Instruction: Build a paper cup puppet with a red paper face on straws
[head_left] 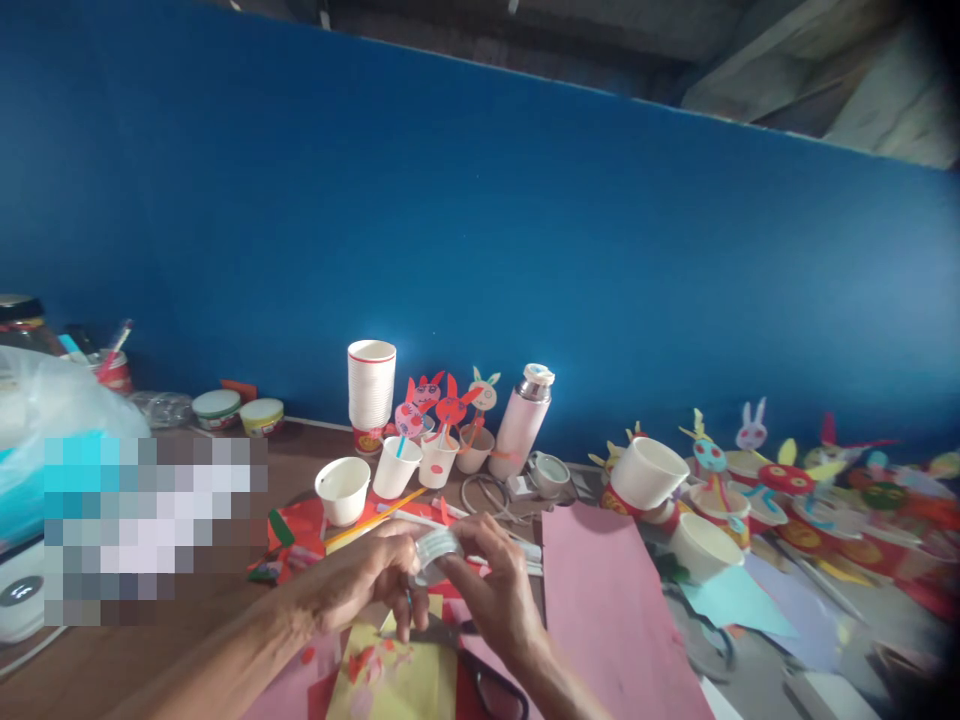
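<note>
A roll of clear tape (438, 548) is held up between both hands over the table's front middle. My left hand (367, 582) pinches its left side, with the other fingers curled below. Thumb and fingers of my right hand (496, 580) close round its right side. Below them lies a yellow sheet of paper (409, 672) strewn with small red and pink scraps. Dark scissor handles (491, 685) show beneath my right wrist; the blades are hidden.
Paper cups with rabbit faces (451, 408) stand behind the hands beside a cup stack (371, 385) and a pink thermos (523, 420). Pink paper (607, 610) lies right of the hands. More decorated cups (720, 495) crowd the right; a plastic bag (67, 400) sits left.
</note>
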